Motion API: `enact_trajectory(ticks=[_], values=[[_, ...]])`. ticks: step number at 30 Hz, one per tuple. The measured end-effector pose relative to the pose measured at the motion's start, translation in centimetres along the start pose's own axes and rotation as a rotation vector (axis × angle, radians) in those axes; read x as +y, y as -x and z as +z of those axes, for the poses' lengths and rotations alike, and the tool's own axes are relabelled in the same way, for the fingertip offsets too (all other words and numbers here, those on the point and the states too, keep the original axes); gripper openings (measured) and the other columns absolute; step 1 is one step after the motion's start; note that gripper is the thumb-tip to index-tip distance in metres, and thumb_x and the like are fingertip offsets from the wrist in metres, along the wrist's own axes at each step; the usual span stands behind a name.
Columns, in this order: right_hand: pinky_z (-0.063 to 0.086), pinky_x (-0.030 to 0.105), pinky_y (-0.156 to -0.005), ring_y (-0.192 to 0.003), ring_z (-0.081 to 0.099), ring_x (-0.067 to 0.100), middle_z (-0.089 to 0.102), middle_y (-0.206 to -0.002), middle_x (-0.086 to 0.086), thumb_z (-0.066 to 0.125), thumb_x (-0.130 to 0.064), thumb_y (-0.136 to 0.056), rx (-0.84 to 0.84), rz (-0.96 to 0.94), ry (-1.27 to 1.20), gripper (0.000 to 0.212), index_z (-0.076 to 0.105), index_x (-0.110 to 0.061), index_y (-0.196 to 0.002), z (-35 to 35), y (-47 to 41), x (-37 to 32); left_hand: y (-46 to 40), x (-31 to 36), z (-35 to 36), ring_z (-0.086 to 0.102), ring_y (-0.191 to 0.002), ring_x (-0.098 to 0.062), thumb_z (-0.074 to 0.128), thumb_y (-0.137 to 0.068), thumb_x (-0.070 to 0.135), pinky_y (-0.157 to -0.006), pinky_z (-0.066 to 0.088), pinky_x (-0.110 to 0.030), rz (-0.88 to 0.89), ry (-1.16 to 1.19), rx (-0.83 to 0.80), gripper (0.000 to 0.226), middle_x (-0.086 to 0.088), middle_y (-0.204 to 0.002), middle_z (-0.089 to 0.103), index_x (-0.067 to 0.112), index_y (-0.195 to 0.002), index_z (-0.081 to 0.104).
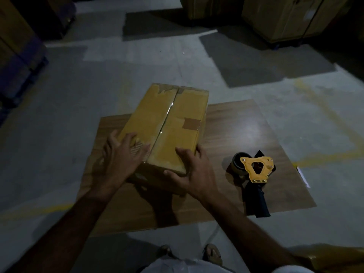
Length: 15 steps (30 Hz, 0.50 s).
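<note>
Both hands are on one closed cardboard box (pixel 173 119), which lies on a wooden board (pixel 246 131) set on the concrete floor (pixel 59 115).

Left hand (pixel 122 152): fingers apart and nearly straight, laid flat on the top of the box at its near left corner. Nothing is gripped.

Right hand (pixel 195 172): fingers spread wide over the near right corner of the box. The forefinger lies on the top, the thumb sits along the near edge, and one finger reaches past the right-hand edge. The fingers are not closed round anything.

Box: it stretches away from both hands, long side pointing forward. A centre seam (pixel 167 115) runs between the two hands and away from them, with shiny clear tape along it. A brown patch (pixel 192 124) sits on the right flap, just beyond the right hand's fingertips.

A tape dispenser (pixel 254 170) with a yellow frame and dark handle lies on the board to the right of the right hand, near it but apart.

Large cartons (pixel 285 16) stand far beyond the hands, in poor light.
</note>
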State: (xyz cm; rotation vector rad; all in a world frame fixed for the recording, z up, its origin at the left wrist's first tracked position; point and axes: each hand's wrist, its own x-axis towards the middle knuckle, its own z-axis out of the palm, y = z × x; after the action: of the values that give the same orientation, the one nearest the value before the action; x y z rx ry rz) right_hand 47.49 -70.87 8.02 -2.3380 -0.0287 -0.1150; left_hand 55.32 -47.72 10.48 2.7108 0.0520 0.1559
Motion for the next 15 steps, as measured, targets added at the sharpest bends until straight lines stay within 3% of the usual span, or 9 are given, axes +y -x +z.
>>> enact_trajectory(ticks=[4,8,10,13,15], values=[[0.052,0.056,-0.105,-0.145,0.038,0.029,0.026,-0.164,0.002,0.07,-0.083,-0.071,-0.022,-0.054,-0.097,0.078,0.051,-0.047,-0.137,-1.1,-0.8,2.0,0.5,-0.9,0.9,0.041,-0.133,-0.038,0.05,-0.084,0.085,-0.105,0.042,-0.051,0.008,0.017,0.004,0.074,-0.009,-0.144,0.031,0.039,-0.141,0.051],[0.043,0.062,-0.112,-0.147,0.033,0.027,0.027,-0.166,-0.001,0.077,-0.077,-0.068,-0.149,-0.056,-0.168,0.079,0.058,-0.043,-0.136,-4.4,-2.7,4.3,2.5,-0.3,1.4,0.044,-0.115,-0.027,0.049,-0.084,0.085,-0.086,0.044,-0.039,0.046,-0.008,0.09,0.07,0.001,-0.121,0.03,0.039,-0.136,0.054],[0.03,0.067,-0.118,-0.147,0.029,0.028,0.025,-0.167,-0.001,0.078,-0.075,-0.068,-0.21,-0.056,-0.085,0.079,0.058,-0.045,-0.138,-6.4,-4.1,4.6,3.8,0.5,1.8,0.043,-0.11,-0.022,0.049,-0.083,0.084,-0.085,0.048,-0.037,0.039,0.056,0.075,0.073,0.003,-0.118,0.027,0.035,-0.136,0.055],[-0.008,0.061,-0.125,-0.157,0.012,0.029,0.016,-0.171,0.008,0.081,-0.052,-0.077,-0.216,-0.061,0.166,0.067,0.058,-0.045,-0.139,-8.6,-5.9,4.4,6.0,1.9,2.5,0.044,-0.104,-0.017,0.052,-0.079,0.083,-0.082,0.045,-0.031,0.051,0.123,0.055,0.084,0.003,-0.118,0.025,0.029,-0.143,0.055],[-0.012,0.053,-0.124,-0.159,0.001,0.029,0.008,-0.172,0.015,0.074,-0.041,-0.085,-0.105,-0.011,0.333,0.053,0.062,-0.044,-0.137,-8.6,-6.2,3.4,7.8,3.1,2.9,0.046,-0.104,-0.014,0.05,-0.078,0.085,-0.083,0.046,-0.027,0.074,0.177,0.003,0.089,0.004,-0.121,0.024,0.029,-0.148,0.051]])
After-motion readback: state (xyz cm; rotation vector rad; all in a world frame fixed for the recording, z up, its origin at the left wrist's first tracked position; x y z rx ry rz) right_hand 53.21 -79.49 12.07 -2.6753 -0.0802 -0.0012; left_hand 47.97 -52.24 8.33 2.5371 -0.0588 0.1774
